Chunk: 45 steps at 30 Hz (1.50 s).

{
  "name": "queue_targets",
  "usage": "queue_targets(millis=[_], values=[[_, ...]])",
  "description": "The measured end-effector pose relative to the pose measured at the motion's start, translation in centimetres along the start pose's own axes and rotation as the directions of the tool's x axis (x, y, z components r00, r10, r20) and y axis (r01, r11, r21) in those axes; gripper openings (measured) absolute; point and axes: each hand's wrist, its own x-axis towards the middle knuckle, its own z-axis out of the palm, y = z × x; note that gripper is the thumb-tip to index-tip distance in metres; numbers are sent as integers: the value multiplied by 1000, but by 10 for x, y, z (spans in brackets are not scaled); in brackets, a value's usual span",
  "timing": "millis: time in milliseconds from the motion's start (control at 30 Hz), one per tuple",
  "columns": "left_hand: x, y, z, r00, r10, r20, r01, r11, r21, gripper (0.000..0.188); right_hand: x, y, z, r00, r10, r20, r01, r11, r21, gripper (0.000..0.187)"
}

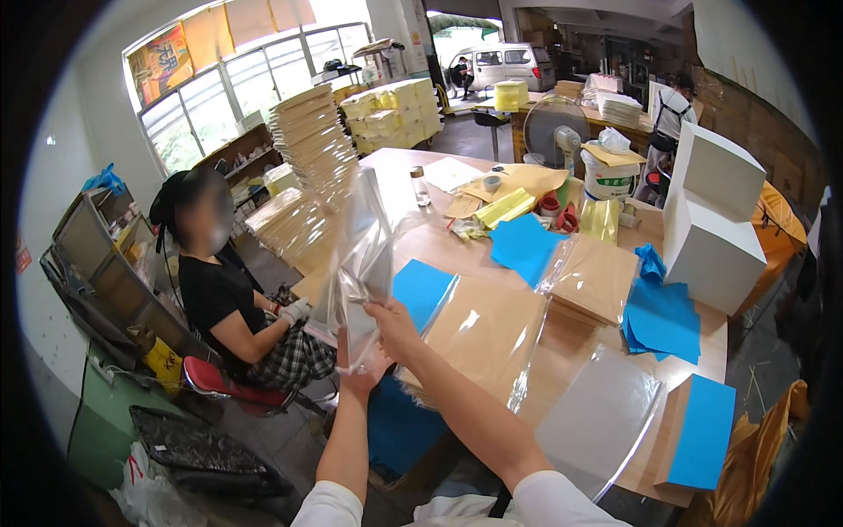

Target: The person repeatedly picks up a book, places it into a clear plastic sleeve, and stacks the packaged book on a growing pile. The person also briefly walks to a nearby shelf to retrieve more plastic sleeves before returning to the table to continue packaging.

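A shiny transparent plastic bag (pixel 360 250) stands upright in front of me, lifted over the table's left edge. My right hand (pixel 395 329) pinches its lower right side. Beneath it, my left hand (pixel 364 369) grips the bottom, its fingers partly hidden by the film. Just right of the hands lies a stack of brown paper sheets (pixel 487 338) in transparent film, with a blue sheet (pixel 421 285) behind it. A flat transparent bag (pixel 601 417) rests near the table's front, left of a blue-topped stack (pixel 702 430). Another wrapped brown stack (pixel 593 277) sits farther back.
A seated person (pixel 228 290) with gloved hands is close on my left, before tall wrapped stacks (pixel 307 140). White boxes (pixel 711 237) stand at the table's right edge. Tape rolls (pixel 562 211), a bucket (pixel 608 176) and a fan (pixel 555 132) are toward the back.
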Motion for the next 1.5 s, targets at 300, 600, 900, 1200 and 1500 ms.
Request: queue_targets(millis=[300,600,900,1200,1500], values=[[21,29,-119,926,-41,-375,-50,972,-231,32,34,26,-36,967,4,-256,-36,992,-119,45],[128,10,-188,671,307,-675,108,860,499,46,-236,-21,-111,975,-144,-170,109,974,-197,37],[97,88,-278,774,284,-566,282,645,710,13,-550,70,-243,-39,-235,-971,-184,957,-224,14],[-97,-54,-306,813,277,-512,450,258,855,19,-476,136,-256,395,96,-914,231,952,200,32],[-135,-292,45,514,-771,-376,814,299,499,43,-490,73,-296,275,-69,-959,-177,977,-121,13]])
